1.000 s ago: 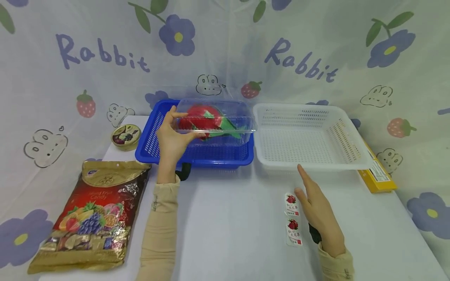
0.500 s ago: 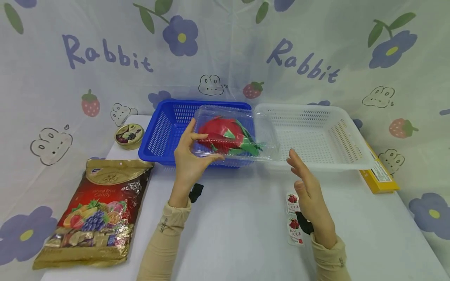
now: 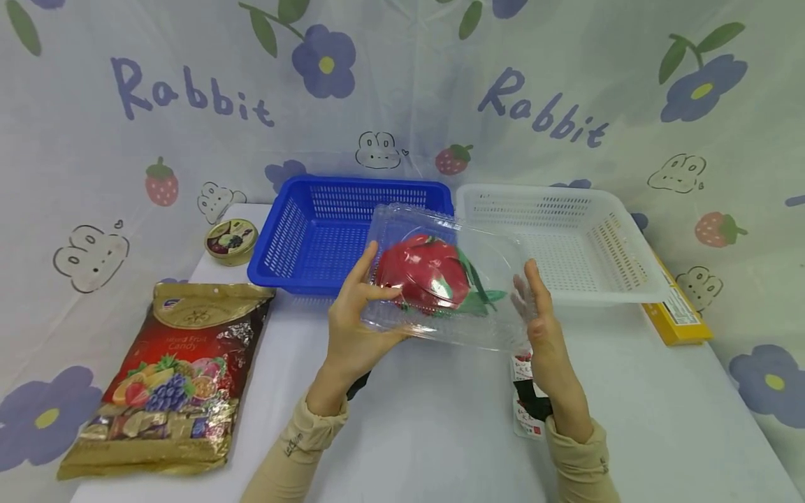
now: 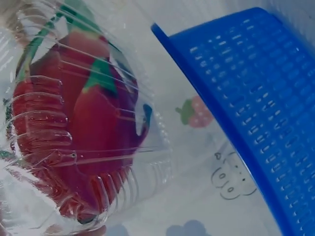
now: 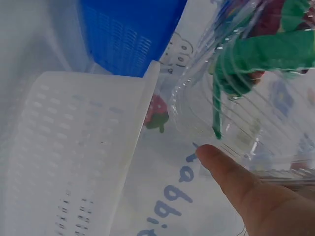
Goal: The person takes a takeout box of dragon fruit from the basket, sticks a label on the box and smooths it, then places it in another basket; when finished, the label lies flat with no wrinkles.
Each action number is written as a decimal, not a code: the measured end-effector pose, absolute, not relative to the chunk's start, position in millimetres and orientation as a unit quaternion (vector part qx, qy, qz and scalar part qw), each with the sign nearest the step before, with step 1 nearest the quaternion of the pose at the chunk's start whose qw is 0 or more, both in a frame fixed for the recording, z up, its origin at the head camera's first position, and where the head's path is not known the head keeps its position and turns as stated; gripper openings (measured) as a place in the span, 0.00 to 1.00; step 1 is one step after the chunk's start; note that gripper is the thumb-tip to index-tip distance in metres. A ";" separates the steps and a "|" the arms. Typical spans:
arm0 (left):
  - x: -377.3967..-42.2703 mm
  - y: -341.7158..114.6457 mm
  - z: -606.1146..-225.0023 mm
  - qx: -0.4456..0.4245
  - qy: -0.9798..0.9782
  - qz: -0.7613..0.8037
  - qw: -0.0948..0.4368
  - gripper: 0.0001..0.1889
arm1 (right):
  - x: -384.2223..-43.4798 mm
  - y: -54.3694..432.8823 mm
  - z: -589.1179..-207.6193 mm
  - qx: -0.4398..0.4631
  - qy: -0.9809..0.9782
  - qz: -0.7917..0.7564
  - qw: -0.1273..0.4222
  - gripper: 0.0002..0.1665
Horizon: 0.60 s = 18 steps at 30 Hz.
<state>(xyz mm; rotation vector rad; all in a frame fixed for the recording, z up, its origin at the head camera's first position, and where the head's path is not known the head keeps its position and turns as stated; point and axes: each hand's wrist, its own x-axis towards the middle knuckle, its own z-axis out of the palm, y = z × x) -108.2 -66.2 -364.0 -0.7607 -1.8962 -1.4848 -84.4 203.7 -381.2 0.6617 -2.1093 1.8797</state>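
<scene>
A clear plastic clamshell box (image 3: pixel 499 244) with a red dragon fruit (image 3: pixel 424 269) with green scales inside hangs over the table, in front of the baskets. My left hand (image 3: pixel 360 325) grips the box's left end, thumb at the front edge and fingers over the top. At the box's right end is my right hand (image 3: pixel 550 349), its fingers straight and some seen through the plastic. A fingertip (image 5: pixel 209 155) lies against or close to the box wall in the right wrist view. The left wrist view shows the fruit (image 4: pixel 98 123) filling one end of the ribbed box.
A blue basket (image 3: pixel 295 192) and a white basket (image 3: pixel 560 299) stand side by side behind. Two dragon fruit stickers (image 3: pixel 527 426) lie partly under the right wrist. A candy bag (image 3: pixel 176 377) and a round tin (image 3: pixel 230 241) are left, a yellow box (image 3: pixel 679 314) right.
My left hand has carried the box out from above the blue basket, rightward and nearer. My right hand has risen from beside the stickers to the box's right end.
</scene>
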 end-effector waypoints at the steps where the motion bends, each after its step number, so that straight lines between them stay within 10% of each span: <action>1: -105.1 -66.0 -364.6 -0.298 -0.707 -0.561 0.310 0.23 | -84.5 204.4 -381.2 0.234 -0.711 0.652 0.120 0.48; 18: -50.6 -73.2 -372.6 -0.281 -0.735 -0.569 0.239 0.30 | -75.1 202.7 -375.9 0.247 -0.663 0.696 0.125 0.37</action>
